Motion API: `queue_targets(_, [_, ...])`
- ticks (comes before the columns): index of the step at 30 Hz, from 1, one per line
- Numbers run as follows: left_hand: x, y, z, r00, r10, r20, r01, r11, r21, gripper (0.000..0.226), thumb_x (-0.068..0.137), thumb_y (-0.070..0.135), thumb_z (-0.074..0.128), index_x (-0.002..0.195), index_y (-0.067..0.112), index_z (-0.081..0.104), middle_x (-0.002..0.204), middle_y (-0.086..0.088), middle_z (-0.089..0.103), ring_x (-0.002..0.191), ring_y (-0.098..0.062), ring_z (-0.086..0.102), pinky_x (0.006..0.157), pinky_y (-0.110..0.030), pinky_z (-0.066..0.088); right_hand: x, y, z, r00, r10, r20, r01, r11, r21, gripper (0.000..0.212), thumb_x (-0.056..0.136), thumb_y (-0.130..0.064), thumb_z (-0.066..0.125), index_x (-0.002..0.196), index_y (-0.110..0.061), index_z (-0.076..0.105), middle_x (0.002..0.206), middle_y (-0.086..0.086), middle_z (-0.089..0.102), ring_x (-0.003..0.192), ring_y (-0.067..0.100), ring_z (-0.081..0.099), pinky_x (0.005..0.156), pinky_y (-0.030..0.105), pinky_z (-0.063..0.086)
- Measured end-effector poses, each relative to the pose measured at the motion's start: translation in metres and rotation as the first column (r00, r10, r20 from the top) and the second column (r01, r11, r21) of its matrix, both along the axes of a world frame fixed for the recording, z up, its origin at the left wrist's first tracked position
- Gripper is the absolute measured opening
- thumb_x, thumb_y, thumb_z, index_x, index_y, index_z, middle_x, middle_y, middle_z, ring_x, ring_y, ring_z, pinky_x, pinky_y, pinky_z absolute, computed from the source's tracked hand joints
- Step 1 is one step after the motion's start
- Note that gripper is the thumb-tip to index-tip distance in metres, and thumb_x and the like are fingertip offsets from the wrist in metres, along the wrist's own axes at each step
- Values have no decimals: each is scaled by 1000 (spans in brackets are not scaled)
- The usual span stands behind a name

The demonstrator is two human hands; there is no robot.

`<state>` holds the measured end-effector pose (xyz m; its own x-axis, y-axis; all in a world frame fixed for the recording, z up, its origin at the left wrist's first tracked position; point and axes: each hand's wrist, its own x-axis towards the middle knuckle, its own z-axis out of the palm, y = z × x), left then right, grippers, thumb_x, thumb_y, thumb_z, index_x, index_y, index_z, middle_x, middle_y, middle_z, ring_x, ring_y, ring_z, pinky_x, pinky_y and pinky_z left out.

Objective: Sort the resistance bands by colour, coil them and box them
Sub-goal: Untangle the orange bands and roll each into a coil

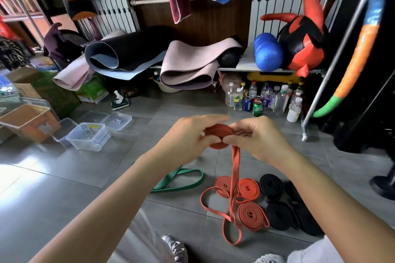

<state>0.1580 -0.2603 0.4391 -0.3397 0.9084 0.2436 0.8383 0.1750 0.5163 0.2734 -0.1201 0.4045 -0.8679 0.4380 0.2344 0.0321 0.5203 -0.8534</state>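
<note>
Both hands are up over the grey floor [85,177], working one red band [219,134] into a coil: the left hand [188,136] pinches the rolled disc on one side, the right hand [258,136] has its fingers [229,140] clamped on the other, and the loose tail hangs straight down to loop on the tiles. Under it sit three finished red coils [249,188], with a bunch of black coils [271,187] just beside them on the right. A green band [181,179] lies uncoiled on the left. Farther left, clear plastic boxes [89,136] stand open with lids [116,121] near them.
</note>
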Motion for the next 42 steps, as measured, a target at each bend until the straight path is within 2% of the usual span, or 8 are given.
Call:
queue_targets(5, [-4,1,-1,975,39,218,-68,990,127,37,77,9,74,102,35,70,92,22,67,89,-1,65,90,-23,50,2,-2,1,997,11,-70,-20,991,-136,21,71,-4,77,85,-20,72,74,-7,72,69,9,67,68,18,54])
queue_targets(11, [-6,3,-15,838,-62,542,-113,952,284,41,75,-9,69,91,29,68,84,12,73,83,-10,70,79,-26,56,7,-6,-15,988,-37,-148,4,977,-214,32,70,-1,76,81,-30,68,73,-17,71,74,6,69,73,18,54])
queue_targets(15, [-4,1,-16,990,9,139,-24,994,105,40,82,8,70,114,30,62,104,13,63,97,-5,60,84,-25,52,7,-6,-16,999,1,-48,-8,987,-159,30,74,-5,75,81,-33,68,76,-14,72,74,9,70,74,25,56])
queue_targets(19, [-7,1,-16,966,-171,-191,179,984,23,43,83,12,59,122,28,61,105,9,66,97,-4,53,82,-12,39,4,-5,-13,1000,8,-3,-8,998,-68,33,75,-8,76,75,-39,66,76,-12,73,75,9,70,75,26,55])
queue_targets(22, [-9,1,-15,997,-78,8,76,991,113,41,82,6,65,111,35,68,95,17,65,92,0,55,83,-7,38,4,-4,-13,998,3,-57,-12,988,-155,35,73,-5,77,78,-38,67,73,-16,72,73,5,69,72,19,54])
queue_targets(29, [-13,3,-15,878,-52,476,-134,928,347,53,77,-9,67,91,43,70,89,17,72,89,-12,69,81,-30,56,5,3,-13,988,-52,-146,25,984,-177,28,75,-4,73,84,-30,70,76,-13,70,72,2,69,71,14,52])
queue_targets(34, [-16,13,10,829,-106,549,-130,919,373,47,78,-12,64,98,30,65,78,17,72,77,-3,69,65,-17,54,-8,10,14,983,-11,-185,-22,984,-177,22,76,1,70,94,-12,71,76,-8,68,65,-2,65,70,13,53])
queue_targets(42, [-37,24,66,823,-116,556,-159,892,422,40,79,-11,64,98,25,67,87,7,73,86,-15,70,71,-31,59,-35,23,74,965,32,-261,-69,989,-133,27,76,2,69,90,-21,69,65,-15,70,65,0,66,68,14,52])
